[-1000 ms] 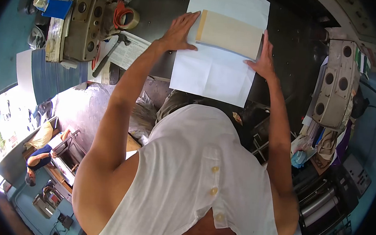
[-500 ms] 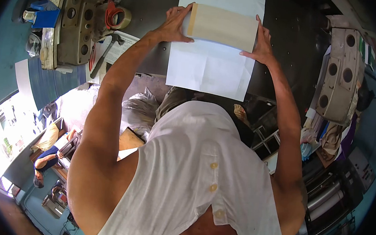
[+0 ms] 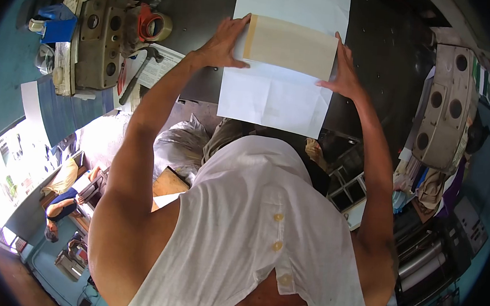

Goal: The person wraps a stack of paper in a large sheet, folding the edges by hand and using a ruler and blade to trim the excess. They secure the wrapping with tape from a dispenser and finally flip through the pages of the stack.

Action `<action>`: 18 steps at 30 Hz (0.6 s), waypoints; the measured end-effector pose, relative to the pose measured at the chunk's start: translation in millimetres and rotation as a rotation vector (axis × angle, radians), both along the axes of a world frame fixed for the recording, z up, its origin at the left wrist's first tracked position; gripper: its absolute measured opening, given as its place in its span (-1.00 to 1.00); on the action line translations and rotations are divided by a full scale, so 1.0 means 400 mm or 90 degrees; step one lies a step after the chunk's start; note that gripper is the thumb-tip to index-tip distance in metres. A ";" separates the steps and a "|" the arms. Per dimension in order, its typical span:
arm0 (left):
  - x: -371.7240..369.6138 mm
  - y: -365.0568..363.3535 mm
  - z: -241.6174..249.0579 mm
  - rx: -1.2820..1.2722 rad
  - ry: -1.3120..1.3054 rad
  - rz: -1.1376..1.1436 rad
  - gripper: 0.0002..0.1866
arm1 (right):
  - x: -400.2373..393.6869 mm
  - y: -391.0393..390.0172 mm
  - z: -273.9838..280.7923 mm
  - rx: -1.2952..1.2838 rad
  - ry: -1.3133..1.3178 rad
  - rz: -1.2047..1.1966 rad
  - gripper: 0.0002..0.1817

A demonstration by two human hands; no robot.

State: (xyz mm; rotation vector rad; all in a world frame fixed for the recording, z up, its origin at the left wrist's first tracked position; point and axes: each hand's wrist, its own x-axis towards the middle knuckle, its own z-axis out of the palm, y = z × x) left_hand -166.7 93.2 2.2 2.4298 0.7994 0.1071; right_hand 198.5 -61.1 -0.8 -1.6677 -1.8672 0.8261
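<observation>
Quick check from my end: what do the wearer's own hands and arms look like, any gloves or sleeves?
No gloves: the left hand and right hand are bare, with no watch visible at either wrist. Both arms are sleeveless, under a white shirt with yellowish buttons.

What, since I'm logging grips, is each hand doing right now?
Left hand: open, thumb and fingers spread at the tan pad's left end.
Right hand: open, thumb and fingers spread at its right end.
</observation>
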 end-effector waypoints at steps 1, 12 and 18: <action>-0.011 -0.010 0.014 0.000 -0.001 0.002 0.41 | 0.007 -0.009 0.017 -0.029 0.058 -0.006 0.48; 0.085 -0.176 0.090 -0.601 -0.280 0.438 0.02 | -0.145 -0.013 0.071 -0.220 0.569 -0.399 -0.20; 0.107 -0.191 0.129 -0.641 -0.269 0.446 0.07 | -0.183 0.001 0.112 -0.213 0.484 -0.399 -0.35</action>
